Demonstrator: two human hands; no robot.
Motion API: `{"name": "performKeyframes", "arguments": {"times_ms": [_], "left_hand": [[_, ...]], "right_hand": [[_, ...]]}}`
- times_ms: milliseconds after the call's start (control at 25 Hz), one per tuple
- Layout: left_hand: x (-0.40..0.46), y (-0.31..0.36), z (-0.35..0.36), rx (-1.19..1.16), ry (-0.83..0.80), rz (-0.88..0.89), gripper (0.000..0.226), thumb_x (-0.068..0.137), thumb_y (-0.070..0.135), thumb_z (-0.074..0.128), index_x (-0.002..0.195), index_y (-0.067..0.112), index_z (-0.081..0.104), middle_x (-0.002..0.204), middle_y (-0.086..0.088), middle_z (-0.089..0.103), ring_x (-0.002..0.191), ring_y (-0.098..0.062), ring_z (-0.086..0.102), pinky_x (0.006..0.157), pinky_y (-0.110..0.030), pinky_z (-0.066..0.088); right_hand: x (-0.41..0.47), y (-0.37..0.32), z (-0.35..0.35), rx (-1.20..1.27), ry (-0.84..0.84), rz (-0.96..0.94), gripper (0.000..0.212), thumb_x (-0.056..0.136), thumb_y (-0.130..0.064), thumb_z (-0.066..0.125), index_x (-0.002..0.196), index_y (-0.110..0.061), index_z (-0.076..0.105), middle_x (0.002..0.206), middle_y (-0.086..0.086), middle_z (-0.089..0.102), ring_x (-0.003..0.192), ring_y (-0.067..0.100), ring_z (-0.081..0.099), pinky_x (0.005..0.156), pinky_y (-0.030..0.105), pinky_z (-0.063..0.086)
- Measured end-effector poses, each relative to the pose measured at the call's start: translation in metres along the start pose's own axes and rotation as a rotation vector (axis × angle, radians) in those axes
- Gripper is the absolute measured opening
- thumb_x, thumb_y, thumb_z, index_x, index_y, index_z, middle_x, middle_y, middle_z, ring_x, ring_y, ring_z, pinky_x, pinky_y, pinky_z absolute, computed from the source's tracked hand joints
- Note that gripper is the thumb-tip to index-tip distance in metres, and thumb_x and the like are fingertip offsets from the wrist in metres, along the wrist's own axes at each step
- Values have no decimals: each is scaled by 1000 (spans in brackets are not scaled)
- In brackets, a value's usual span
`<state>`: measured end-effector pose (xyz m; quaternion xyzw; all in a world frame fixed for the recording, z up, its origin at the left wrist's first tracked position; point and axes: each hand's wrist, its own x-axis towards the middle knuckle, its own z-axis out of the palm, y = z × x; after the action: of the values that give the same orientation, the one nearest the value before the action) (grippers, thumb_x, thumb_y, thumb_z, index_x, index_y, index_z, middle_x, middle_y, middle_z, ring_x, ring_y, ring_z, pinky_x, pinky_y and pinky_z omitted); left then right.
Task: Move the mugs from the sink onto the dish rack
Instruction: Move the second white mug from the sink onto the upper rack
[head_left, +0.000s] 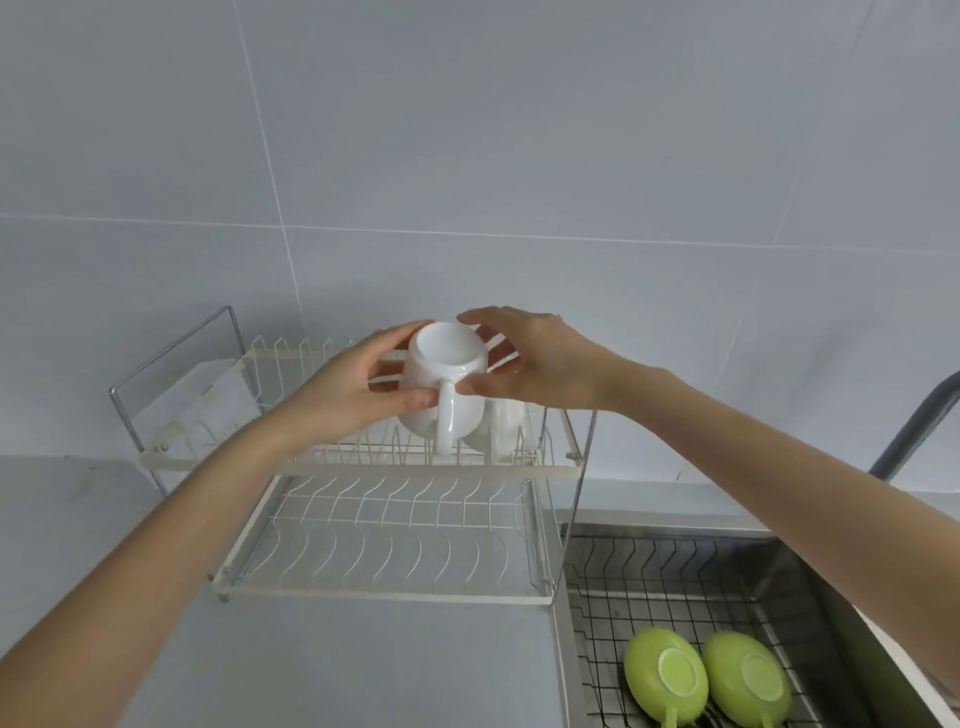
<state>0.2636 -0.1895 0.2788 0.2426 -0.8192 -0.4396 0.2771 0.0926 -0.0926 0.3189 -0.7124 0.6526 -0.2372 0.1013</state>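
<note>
White mug (441, 384) (upside down) gripped between left hand (343, 389) and right hand (535, 358).

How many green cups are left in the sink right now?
2. Both lie upside down, side by side, on the wire grid in the sink: the left green cup and the right green cup. The frame cuts off the sink's lower part, so more may be hidden.

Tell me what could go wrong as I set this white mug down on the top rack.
The upside-down white mug is held close to a second white mug already on the dish rack, so they could knock together. The left hand and right hand hold it only by the fingertips, so it might slip.
</note>
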Motion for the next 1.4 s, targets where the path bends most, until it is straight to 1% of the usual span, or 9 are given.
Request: {"name": "performKeyframes", "arguments": {"times_ms": [160,320,440,560,720,840,1080,1280,1400], "left_hand": [[22,-17,-30,37,-25,-83,57,79,19,67,129,33,45,127,10,56,112,5,50,87,-17,42],[36,-44,-43,15,-57,-177,55,78,17,68,126,32,47,130,6,55,109,-7,57,92,-25,43],[41,-62,-47,15,-56,-224,53,77,12,69,123,30,48,126,5,56,106,-12,60,84,-20,45],[45,-77,-49,16,-86,-298,52,76,13,70,119,31,47,121,9,56,109,-15,58,97,-28,43],[48,-90,-47,49,-155,-344,59,57,33,83,104,43,49,111,19,56,107,-7,57,94,-23,42],[50,-97,-46,81,-132,-339,45,76,14,72,104,40,48,108,20,56,107,2,51,87,-15,42],[50,-88,-44,158,-159,-376,54,81,11,66,127,25,43,117,9,56,108,-10,54,80,-11,42],[45,-69,-47,361,-146,-415,70,82,17,65,141,18,28,145,-6,39,132,-23,41,103,-29,33],[41,-41,-41,657,-109,-329,67,86,23,59,142,16,24,150,-7,33,137,-25,34,110,-32,28]], "right_hand": [[48,1,9,-107,-65,2,62,84,-33,64,137,-14,38,130,8,54,107,22,62,94,27,43],[88,10,32,-168,-148,5,61,84,-36,62,136,-12,38,131,11,53,111,25,57,95,31,42],[106,17,49,-208,-204,7,63,85,-36,61,136,-10,37,131,12,51,114,27,54,95,32,42],[114,21,64,-249,-251,11,62,85,-36,61,135,-8,38,130,15,50,115,29,52,98,37,43],[117,26,77,-277,-284,27,61,85,-37,61,133,-5,40,129,16,52,115,30,52,97,39,44],[117,28,80,-262,-274,28,59,85,-37,61,131,-5,42,127,17,52,114,30,53,95,40,45],[113,27,79,-261,-279,26,59,86,-37,59,132,-6,41,127,16,52,116,30,51,97,40,44],[99,23,64,-357,-310,4,69,91,-33,52,147,-12,16,143,13,40,131,30,38,103,38,36],[81,22,46,-441,-279,-38,67,92,-31,50,147,-15,14,151,9,32,138,27,31,111,38,29]]}}
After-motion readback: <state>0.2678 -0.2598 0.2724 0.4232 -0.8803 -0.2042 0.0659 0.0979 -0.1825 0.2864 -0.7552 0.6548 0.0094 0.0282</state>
